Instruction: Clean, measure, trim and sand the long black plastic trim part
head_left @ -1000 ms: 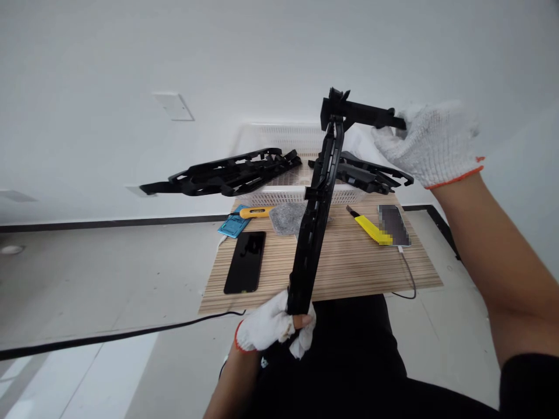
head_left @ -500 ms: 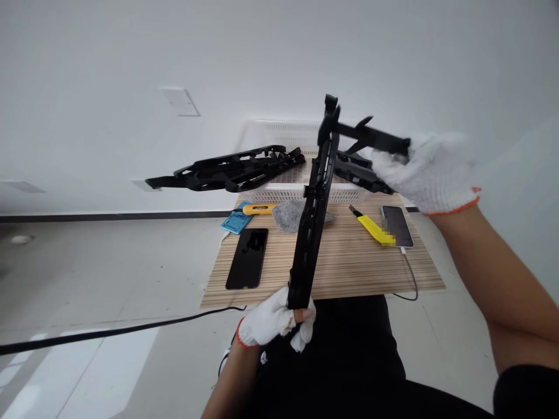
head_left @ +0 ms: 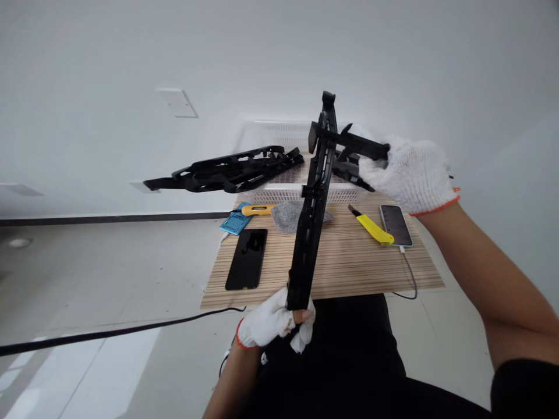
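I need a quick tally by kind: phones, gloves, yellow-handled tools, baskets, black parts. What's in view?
Phones: 2
Gloves: 2
Yellow-handled tools: 2
Basket: 1
Total: 7, leaving out the black parts, which overlap too much to count exactly.

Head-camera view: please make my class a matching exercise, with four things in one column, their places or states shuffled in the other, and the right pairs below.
1. left hand
2. right hand
3. yellow-handled knife
4. white basket

A. has black parts jutting over its rim
B. grips the lower end of the long black part
C. lies by the phone with a cable plugged in
D. holds the shorter black piece

Pairs: 1-B, 2-D, 3-C, 4-A
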{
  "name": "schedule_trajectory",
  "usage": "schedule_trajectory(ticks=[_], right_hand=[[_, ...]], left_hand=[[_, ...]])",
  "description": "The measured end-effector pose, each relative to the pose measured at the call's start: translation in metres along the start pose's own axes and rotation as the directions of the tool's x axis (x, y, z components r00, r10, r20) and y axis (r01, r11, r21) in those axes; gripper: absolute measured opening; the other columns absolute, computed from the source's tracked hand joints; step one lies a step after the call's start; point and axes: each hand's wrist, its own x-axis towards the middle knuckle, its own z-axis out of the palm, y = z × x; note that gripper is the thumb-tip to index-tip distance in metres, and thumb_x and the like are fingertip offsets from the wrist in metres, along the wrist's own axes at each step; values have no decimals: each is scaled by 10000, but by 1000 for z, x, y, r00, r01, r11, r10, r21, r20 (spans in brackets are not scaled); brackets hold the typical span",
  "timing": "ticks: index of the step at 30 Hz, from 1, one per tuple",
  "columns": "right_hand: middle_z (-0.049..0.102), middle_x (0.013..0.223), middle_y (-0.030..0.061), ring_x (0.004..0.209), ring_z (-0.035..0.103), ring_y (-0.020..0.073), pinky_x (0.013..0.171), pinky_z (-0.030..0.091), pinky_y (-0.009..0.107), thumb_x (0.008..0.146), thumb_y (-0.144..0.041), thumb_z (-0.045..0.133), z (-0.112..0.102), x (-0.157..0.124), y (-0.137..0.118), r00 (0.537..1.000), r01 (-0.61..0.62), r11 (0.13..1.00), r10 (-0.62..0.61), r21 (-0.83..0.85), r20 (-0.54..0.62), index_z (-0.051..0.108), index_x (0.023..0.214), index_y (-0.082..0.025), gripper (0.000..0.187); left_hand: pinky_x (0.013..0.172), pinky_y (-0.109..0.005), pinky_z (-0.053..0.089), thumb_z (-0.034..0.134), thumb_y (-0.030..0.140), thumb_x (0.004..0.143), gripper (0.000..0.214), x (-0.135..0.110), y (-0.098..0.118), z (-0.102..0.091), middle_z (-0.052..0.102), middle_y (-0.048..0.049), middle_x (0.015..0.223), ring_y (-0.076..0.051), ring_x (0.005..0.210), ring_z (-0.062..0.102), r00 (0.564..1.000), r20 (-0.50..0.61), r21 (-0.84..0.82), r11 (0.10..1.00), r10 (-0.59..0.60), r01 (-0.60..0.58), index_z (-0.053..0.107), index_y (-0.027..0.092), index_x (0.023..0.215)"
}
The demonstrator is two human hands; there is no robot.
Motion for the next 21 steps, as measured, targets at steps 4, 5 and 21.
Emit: schedule_trajectory(ticks=[4,5,21], right_hand=[[643,742,96,681,586,250,617,355,329,948,-442,386,0,3,3,999,28,1000,-28,-5,42,616,1304,-164,507],[641,736,95,681,586,250,618,356,328,949,-431,383,-1,3,3,998,33,999,-33,7,53,619,1302,-166,501],[715,871,136,811,633,299,640,372,324,975,-518,343,-4,2,5,994,19,996,-27,84,105,649,1346,-186,584]], left_hand=[[481,-254,277,598,528,984,534,0,-2,0,648,-73,545,-103,486,449,1000,20,-23,1000,-2,2,635,136,623],[481,-253,286,600,532,982,528,0,-1,0,655,-76,554,-109,491,470,1000,23,-38,999,0,1,633,137,633],[470,-265,280,596,516,993,527,0,-4,-1,643,-71,543,-108,478,462,1000,22,-48,999,20,-19,653,132,637]])
